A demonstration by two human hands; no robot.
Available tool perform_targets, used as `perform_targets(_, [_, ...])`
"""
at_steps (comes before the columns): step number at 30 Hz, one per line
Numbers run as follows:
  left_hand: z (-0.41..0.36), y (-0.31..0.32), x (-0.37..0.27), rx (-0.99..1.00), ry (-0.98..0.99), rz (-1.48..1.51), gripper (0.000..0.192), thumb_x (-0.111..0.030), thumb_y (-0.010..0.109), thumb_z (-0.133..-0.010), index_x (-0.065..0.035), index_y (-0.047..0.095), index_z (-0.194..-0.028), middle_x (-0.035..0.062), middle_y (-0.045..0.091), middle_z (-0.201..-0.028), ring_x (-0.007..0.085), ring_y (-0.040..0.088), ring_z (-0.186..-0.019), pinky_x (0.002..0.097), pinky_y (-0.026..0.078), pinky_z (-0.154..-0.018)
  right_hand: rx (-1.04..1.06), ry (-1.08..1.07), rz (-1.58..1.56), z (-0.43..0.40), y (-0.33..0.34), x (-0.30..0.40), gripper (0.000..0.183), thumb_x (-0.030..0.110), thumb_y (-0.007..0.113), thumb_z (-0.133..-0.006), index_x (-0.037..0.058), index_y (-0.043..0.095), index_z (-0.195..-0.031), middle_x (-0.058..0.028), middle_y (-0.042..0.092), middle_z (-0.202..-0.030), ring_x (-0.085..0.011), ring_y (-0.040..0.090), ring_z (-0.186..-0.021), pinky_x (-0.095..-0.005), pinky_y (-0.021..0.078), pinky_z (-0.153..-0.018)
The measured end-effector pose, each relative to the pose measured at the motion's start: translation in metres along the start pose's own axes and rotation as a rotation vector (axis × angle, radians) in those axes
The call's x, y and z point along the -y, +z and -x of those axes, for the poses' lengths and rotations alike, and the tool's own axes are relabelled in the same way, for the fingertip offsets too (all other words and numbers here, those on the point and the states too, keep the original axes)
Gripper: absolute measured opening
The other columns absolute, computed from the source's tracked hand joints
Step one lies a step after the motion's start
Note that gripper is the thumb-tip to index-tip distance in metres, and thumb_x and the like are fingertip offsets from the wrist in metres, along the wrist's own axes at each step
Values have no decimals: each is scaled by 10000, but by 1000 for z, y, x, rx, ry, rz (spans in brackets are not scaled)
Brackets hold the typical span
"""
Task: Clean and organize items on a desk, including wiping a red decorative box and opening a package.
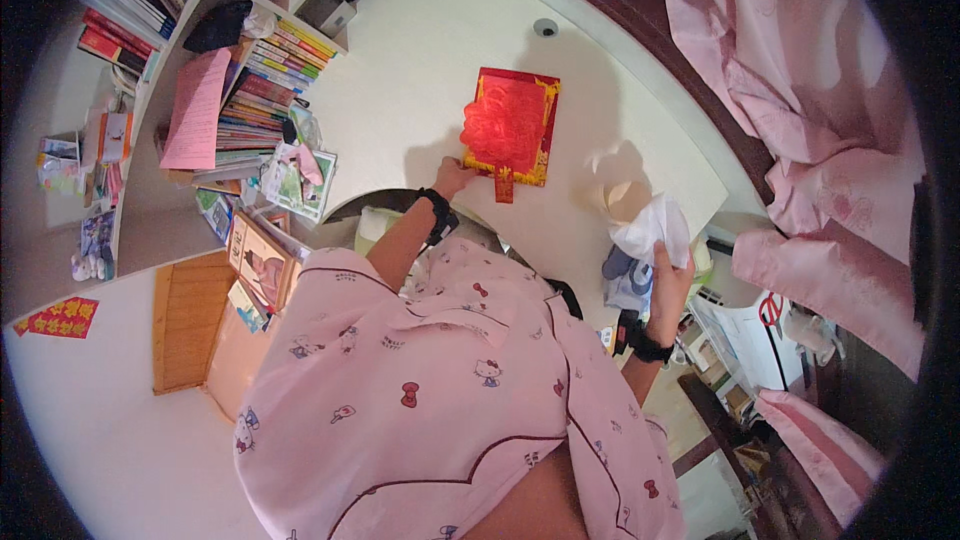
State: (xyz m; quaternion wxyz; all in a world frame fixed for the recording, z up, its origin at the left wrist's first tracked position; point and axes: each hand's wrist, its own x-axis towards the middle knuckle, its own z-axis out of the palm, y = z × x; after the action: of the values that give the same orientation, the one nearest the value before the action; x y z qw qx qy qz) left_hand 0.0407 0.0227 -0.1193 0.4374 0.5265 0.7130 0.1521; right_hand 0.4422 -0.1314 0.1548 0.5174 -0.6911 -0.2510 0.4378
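Observation:
My left hand (pixel 453 177) touches the lower left corner of a stack of red decorations with gold edging (pixel 510 124) on the white desk. Whether its fingers pinch the corner or only rest there is hard to see. A glossy cut-out shape lies on top, and a small red tag (pixel 504 186) sticks out at the bottom. Farther right, my right hand (pixel 671 277) grips a crumpled white cloth or tissue (pixel 656 229). Just beyond the cloth is a round beige object (pixel 628 201), partly covered by it. Under the cloth sits a blue-and-grey item (pixel 626 277), not clearly identifiable.
Shelves of books (pixel 262 101) line the left side, with a pink printed sheet (pixel 196 112) hanging in front. The white desk (pixel 420 37) has a round cable hole (pixel 546 28). Pink curtains (pixel 750 52) hang along the right; red-handled scissors (pixel 770 311) lie at lower right.

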Motion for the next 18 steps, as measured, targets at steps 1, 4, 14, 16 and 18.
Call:
perform_targets(1, [3,6,-17,40,-136,36,424,-197,696,-739,75,508,-1005,172,626,-880,246,627,-748,348,502,-566,-27,23,2,2,-2,-4,284,153,627,-839,-20,578,-1059,28,559,-780,-37,420,-611,-194,321,-516])
perform_targets(4, [13,3,-48,142,-239,173,315,-196,714,-720,77,578,-796,140,634,-740,216,620,-620,329,483,-457,-56,64,-22,9,-1,-5,293,105,627,-837,-21,555,-1091,-4,584,-849,-60,489,-672,-207,373,-549])
perform_targets(14, [18,26,-55,291,-71,-99,295,-325,668,-742,-48,662,-639,66,642,-608,203,621,-588,397,476,-632,-71,56,-96,16,51,19,347,42,592,-847,-34,512,-1176,-74,605,-1022,-124,575,-852,-230,466,-710])
perform_targets(16, [20,34,-61,246,-69,50,331,-335,644,-781,-34,644,-645,68,622,-597,172,634,-676,353,474,-596,-71,65,-108,15,62,25,348,45,592,-847,-31,514,-1177,-69,608,-1012,-122,579,-834,-227,467,-696])
perform_targets(18, [17,32,-71,357,-95,330,321,-323,645,-794,-21,635,-686,69,620,-626,159,632,-696,336,474,-590,-83,66,-92,14,73,33,345,46,594,-846,-30,515,-1174,-68,609,-1007,-120,580,-824,-225,467,-687])
